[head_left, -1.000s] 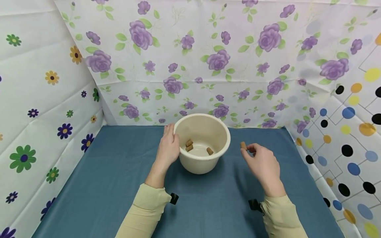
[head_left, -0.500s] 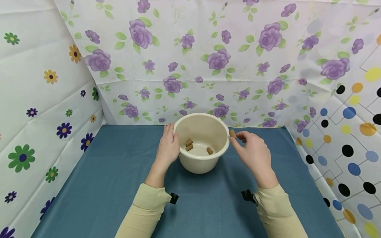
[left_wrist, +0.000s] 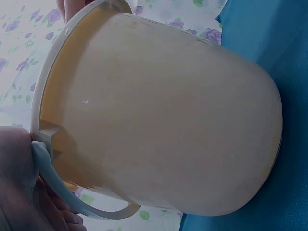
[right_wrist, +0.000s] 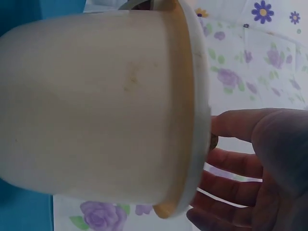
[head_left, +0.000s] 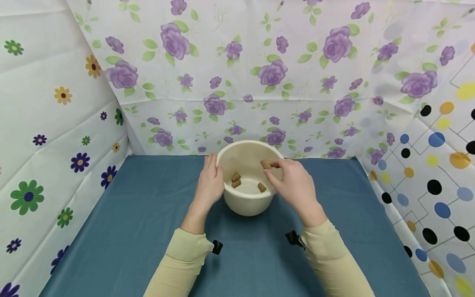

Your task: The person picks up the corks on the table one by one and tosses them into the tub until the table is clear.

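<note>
A cream plastic bucket (head_left: 248,205) stands upright on the blue cloth. My left hand (head_left: 210,183) grips its left rim, thumb at the edge; the left wrist view shows the fingers by the bucket's handle (left_wrist: 67,199). Between thumb and forefinger my right hand (head_left: 295,187) pinches a brown cork (head_left: 265,164), above the bucket's opening and inside the right rim. From the right wrist, only an end of that cork shows past the rim. On the bucket's floor lie two corks close together at the left, one of them this cork (head_left: 236,183), and a single cork (head_left: 262,187) at the right.
Blue cloth (head_left: 148,222) covers the table around the bucket. A curtain with purple roses (head_left: 272,74) hangs right behind it. Patterned sheets with flowers (head_left: 28,197) at left and dots (head_left: 434,187) at right flank the table.
My right hand has moved left with the cork, from beside the bucket to over its opening. The left hand and the bucket have stayed in place.
</note>
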The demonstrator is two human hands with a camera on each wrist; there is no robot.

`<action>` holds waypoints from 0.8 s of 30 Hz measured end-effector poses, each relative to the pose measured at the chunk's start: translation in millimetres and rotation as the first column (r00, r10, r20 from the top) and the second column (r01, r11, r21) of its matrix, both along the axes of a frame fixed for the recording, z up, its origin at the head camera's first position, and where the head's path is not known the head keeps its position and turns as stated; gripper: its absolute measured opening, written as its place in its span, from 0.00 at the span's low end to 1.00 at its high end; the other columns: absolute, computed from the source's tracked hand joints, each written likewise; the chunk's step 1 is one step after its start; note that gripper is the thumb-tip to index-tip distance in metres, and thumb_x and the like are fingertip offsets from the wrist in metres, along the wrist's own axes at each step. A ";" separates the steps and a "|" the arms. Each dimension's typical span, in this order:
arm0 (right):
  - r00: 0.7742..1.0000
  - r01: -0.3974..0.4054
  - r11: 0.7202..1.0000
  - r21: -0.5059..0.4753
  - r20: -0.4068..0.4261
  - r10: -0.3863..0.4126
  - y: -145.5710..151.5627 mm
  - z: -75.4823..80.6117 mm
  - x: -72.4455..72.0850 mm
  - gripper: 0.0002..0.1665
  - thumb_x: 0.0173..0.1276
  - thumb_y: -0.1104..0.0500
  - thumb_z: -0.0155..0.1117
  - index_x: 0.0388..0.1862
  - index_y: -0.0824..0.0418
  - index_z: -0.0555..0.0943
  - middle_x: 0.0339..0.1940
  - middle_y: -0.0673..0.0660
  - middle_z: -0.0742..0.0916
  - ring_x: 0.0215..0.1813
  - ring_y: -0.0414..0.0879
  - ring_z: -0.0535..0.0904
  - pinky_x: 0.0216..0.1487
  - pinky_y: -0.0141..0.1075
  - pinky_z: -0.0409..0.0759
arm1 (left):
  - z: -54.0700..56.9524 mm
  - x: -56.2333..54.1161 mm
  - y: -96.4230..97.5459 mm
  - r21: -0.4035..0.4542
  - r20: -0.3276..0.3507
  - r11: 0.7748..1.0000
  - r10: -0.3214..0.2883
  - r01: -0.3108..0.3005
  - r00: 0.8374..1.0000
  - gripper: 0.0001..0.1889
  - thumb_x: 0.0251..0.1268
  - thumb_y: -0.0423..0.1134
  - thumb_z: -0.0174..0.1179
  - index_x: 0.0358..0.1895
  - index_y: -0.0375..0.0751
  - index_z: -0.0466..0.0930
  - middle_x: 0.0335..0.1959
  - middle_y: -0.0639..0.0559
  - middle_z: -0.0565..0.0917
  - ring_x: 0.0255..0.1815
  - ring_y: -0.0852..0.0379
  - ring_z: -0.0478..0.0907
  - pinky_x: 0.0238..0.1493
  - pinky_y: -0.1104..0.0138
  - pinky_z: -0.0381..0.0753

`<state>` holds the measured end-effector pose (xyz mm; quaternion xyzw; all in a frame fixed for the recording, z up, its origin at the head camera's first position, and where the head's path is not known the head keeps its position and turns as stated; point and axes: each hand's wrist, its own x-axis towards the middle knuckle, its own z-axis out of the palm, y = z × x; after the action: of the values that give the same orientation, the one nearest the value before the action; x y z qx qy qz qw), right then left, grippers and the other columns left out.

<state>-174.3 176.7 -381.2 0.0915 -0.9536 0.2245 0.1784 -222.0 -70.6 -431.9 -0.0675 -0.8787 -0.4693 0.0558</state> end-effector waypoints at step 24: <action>0.998 -0.020 0.999 0.038 0.052 0.018 -25.0 -13.8 -26.0 0.18 0.76 0.44 0.72 0.55 0.54 0.91 0.54 0.55 0.91 0.50 0.54 0.86 0.35 0.48 0.86 | 2.0 0.2 0.5 -0.015 0.015 1.000 0.006 -0.006 1.000 0.30 0.91 0.44 0.36 0.87 0.35 0.52 0.88 0.38 0.50 0.89 0.45 0.38 0.86 0.47 0.44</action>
<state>-200.3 151.8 -395.1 0.0980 -0.9612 0.2100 0.1497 -221.8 -70.0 -429.8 -0.0619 -0.8827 -0.4631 0.0502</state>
